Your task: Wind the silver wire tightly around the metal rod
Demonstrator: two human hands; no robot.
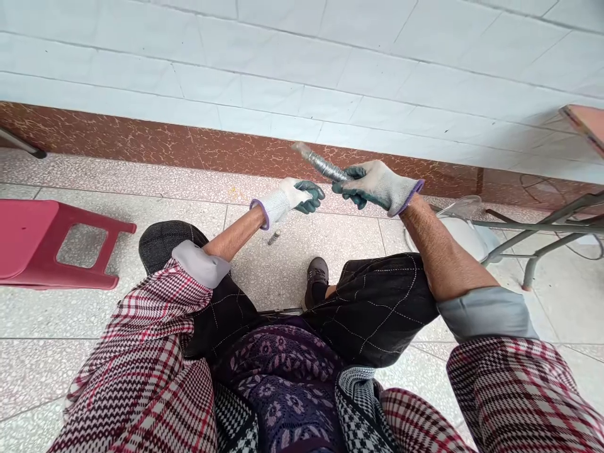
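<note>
Head: right hand (375, 185) grips rod (324, 166); container (457, 234) (contents unclear).

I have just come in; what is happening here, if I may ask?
A person's gloved right hand holds a silvery rod. The gloved left hand is near it, curled; whether it holds anything is unclear. A small greyish piece lies on the floor, and a red stool is off to the left.

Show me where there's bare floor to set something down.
Bare floor lies on the near side of the red stool, bordered by the checked left sleeve. A smaller patch lies between the left hand and the shoe, beside a small object. It's crowded at right, around the metal legs and the white item.
</note>
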